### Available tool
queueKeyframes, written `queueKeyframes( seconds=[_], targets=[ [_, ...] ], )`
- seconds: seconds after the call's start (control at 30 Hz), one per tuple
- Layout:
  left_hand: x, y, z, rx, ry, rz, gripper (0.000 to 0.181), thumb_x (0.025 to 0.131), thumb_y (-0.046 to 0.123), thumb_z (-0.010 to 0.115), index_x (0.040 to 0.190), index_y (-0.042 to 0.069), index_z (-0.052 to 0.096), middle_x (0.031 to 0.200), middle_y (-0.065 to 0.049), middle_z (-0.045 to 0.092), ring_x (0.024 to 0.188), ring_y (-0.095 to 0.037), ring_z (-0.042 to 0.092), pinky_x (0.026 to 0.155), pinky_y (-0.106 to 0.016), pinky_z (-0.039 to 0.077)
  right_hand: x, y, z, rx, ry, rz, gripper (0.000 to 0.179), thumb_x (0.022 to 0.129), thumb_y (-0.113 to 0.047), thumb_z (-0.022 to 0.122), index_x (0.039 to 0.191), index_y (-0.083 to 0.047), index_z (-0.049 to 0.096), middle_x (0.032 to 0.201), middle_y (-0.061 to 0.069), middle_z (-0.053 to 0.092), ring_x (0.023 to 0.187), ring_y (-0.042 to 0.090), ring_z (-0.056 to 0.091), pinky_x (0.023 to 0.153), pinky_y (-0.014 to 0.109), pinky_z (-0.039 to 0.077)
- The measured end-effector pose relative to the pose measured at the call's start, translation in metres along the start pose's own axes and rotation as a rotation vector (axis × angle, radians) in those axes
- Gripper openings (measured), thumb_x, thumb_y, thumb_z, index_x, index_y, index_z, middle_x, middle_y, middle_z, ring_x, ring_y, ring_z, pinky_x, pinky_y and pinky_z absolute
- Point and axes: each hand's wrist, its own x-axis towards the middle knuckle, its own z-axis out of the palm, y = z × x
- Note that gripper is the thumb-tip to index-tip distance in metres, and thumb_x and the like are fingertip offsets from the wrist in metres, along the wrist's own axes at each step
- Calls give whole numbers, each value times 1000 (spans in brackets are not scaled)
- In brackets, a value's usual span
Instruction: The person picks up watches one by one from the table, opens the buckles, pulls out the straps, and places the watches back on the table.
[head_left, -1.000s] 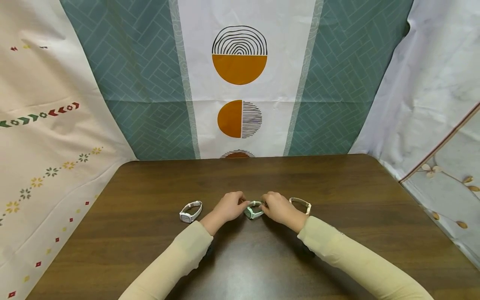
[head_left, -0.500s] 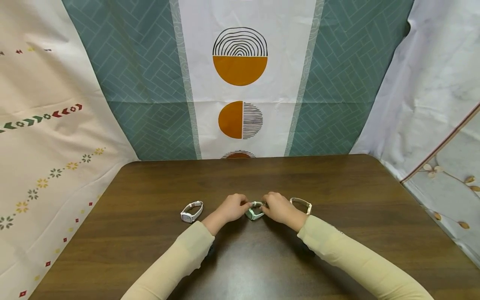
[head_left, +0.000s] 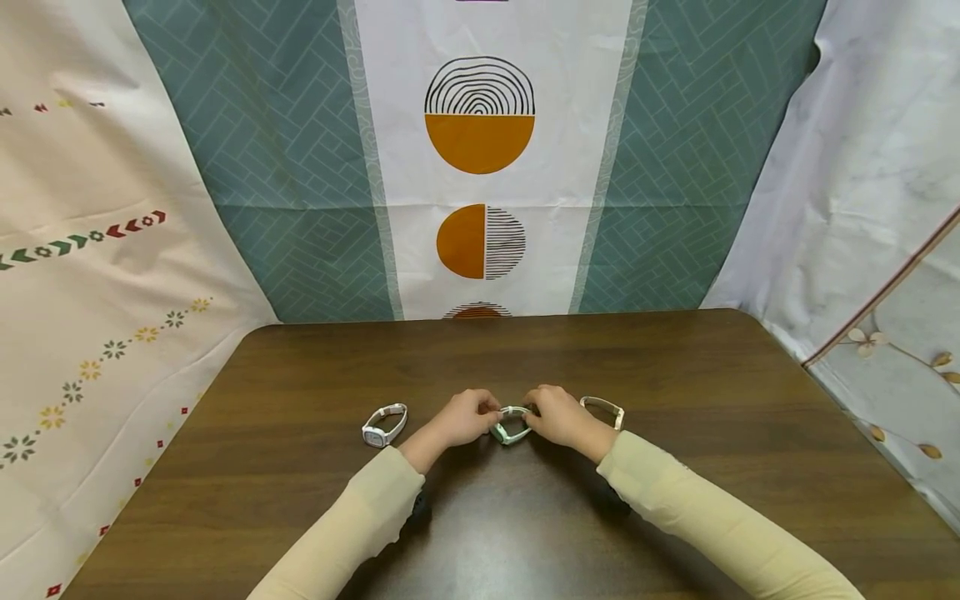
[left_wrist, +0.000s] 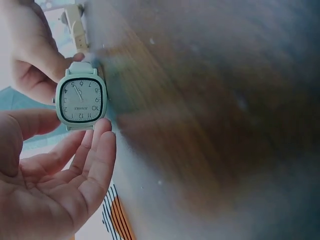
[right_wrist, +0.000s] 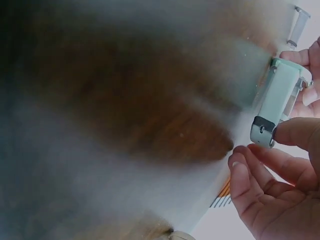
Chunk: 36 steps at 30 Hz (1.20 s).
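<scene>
A mint-green wristwatch (head_left: 512,438) is between both hands over the middle of the table, its strap forming a loop. My left hand (head_left: 461,417) holds it at the case, thumb on the side and fingertips along the lower edge. The square dial (left_wrist: 81,101) faces the left wrist camera, its numerals upside down. My right hand (head_left: 558,417) pinches the opposite side of the loop; in the right wrist view the thumb (right_wrist: 295,134) presses by the dark band (right_wrist: 263,124) on the strap (right_wrist: 280,92).
To the left on the brown wooden table (head_left: 480,358) lies a white watch (head_left: 373,437). A beige watch (head_left: 613,409) lies just right of my right hand, partly covered by it. Patterned cloths hang behind the table and at both sides.
The green watch has tilted between the hands, so its dial shows less in the head view. Both hands stay in nearly the same place.
</scene>
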Motion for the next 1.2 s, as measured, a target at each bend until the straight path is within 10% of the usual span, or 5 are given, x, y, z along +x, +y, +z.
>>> queueKeyframes(
  seconds=[0.3,0.53,1.2],
  targets=[
    [4,-17,-2,-24,-2,123,18,90,16,61,101,2,65,89,-9,67,77,-16,61,64,-29,51,1,11,1,242,-39,17,11,88,-7,63,93,-1,71,85,5,69,72,11,56,66,28,48],
    [-3,-2,-4,-3,5,51,18,88,8,63,104,-2,64,93,-12,68,84,-19,61,66,-25,48,0,18,-2,365,-79,50,15,89,-13,64,95,-1,71,88,6,70,75,11,56,67,27,48],
    [1,-2,3,-100,-34,95,19,93,13,59,101,-1,68,88,-12,69,73,-14,61,62,-21,48,-5,20,-1,501,-96,19,20,91,-14,63,100,2,69,87,9,67,71,9,54,64,24,47]
  ],
)
